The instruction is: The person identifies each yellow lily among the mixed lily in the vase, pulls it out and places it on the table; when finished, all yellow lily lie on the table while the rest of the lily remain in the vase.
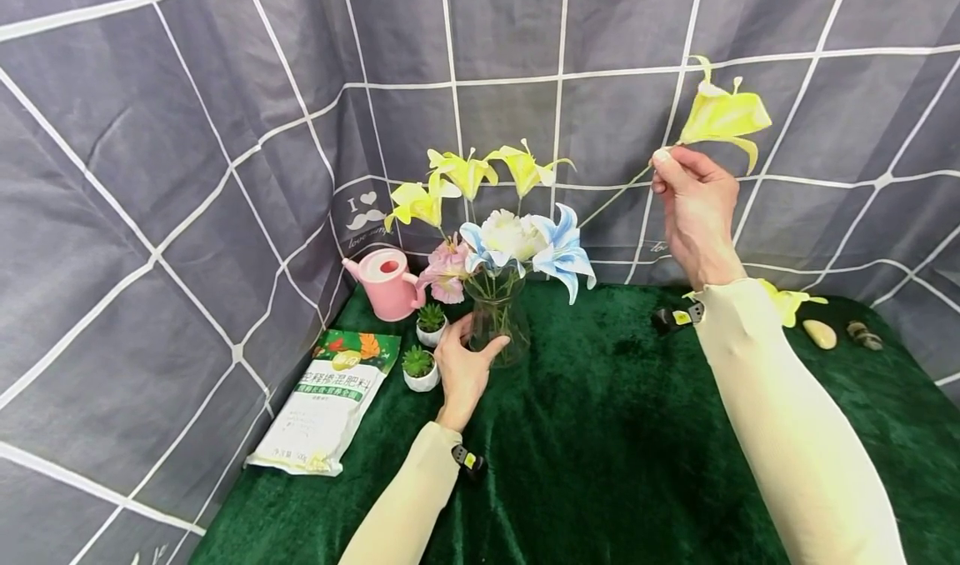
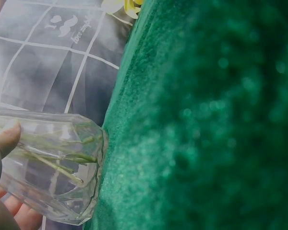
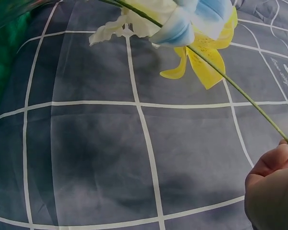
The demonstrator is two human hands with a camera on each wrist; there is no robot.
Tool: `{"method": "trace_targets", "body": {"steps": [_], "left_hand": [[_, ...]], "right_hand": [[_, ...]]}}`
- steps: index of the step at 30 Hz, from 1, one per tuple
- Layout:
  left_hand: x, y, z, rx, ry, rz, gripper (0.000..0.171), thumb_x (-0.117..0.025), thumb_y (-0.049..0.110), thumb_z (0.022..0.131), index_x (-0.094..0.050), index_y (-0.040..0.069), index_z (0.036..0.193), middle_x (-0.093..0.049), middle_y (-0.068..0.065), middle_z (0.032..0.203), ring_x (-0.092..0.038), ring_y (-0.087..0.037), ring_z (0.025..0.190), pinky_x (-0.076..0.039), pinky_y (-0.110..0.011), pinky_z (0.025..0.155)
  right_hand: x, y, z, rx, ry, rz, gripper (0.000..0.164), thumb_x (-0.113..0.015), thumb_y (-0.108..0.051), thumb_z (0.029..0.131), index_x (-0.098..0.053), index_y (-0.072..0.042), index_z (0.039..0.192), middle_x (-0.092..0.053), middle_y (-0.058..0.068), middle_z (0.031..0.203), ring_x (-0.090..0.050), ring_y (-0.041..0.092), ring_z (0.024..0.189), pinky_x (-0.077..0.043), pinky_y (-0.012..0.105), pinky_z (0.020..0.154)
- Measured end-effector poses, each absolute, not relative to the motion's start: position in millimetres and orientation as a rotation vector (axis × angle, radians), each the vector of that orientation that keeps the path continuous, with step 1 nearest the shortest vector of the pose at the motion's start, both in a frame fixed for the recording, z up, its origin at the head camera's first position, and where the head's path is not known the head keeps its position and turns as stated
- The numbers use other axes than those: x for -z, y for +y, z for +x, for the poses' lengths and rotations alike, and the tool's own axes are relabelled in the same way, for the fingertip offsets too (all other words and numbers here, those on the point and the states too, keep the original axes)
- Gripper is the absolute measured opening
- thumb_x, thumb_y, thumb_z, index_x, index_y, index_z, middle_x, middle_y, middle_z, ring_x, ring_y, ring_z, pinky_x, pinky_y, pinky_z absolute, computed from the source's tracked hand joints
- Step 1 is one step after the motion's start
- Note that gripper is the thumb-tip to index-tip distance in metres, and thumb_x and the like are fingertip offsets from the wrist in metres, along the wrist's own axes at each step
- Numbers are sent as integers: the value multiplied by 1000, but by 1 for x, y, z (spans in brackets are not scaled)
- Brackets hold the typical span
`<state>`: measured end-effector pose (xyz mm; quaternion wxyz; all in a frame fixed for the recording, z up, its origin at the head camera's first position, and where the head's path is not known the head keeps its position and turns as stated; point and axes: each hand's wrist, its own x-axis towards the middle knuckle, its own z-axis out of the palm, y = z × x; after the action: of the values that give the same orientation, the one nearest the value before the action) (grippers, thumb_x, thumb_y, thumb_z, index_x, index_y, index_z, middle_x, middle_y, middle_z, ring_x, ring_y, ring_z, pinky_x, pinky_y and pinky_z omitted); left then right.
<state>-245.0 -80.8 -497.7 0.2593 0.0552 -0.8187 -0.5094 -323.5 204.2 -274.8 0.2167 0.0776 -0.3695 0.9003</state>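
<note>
My left hand point(image 1: 461, 371) grips the side of a clear glass vase point(image 1: 514, 342), its thumb and fingers around the glass. Cut stems show through the vase wall point(image 2: 62, 191) in the left wrist view. Yellow lilies point(image 1: 466, 173), a pink flower point(image 1: 447, 270), a white bloom point(image 1: 510, 233) and blue-white lilies point(image 1: 564, 251) stand in the vase. Raised at the right, my right hand point(image 1: 699, 207) pinches a yellow lily point(image 1: 723, 115) just under its bloom. The lily's green stem point(image 3: 249, 98) slants down toward the bouquet; its lower end is hidden among the flowers.
Left of the vase are a pink watering can point(image 1: 390, 286), two small potted succulents point(image 1: 420, 369) and a white fertilizer bag point(image 1: 315, 415). Another yellow flower point(image 1: 787, 302), a pale stone point(image 1: 820, 333) and a dark striped stone point(image 1: 865, 335) lie right on the green cloth. A grey checked curtain stands behind.
</note>
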Motion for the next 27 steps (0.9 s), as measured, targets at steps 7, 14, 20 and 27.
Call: {"method": "trace_targets", "body": {"steps": [7,14,20,27], "left_hand": [[499,-81,-247,1387,-2227,149,65,-90,41,72,-67,19,128,-68,-7,124,-67,-27,110,-55,-46,97],[500,-81,-247,1393,-2226,160,65,-91,41,71,-68,19,128,-69,-7,124,-67,-27,110,-55,-46,97],[499,-81,-246,1398,-2211,147,64,-91,38,71,-68,17,127,-68,-9,123,-67,-29,109,-55,-48,96],[500,-82,-246,1385,-2200,131,64,-91,40,71,-68,16,127,-69,-9,122,-67,-31,109,-55,-50,96]], "right_hand": [[276,211,-324,-2506,-999,182,11,-78,15,76,-72,8,82,-71,10,74,-58,17,55,-50,21,53],[277,230,-319,-2537,-912,149,10,-75,17,78,-71,9,82,-70,12,70,-58,18,54,-49,21,52],[275,255,-311,-2552,-815,121,11,-73,20,77,-70,12,83,-69,15,68,-59,20,53,-51,24,52],[272,296,-300,-2587,-677,85,12,-70,22,79,-66,13,85,-69,20,68,-59,23,53,-51,27,51]]}}
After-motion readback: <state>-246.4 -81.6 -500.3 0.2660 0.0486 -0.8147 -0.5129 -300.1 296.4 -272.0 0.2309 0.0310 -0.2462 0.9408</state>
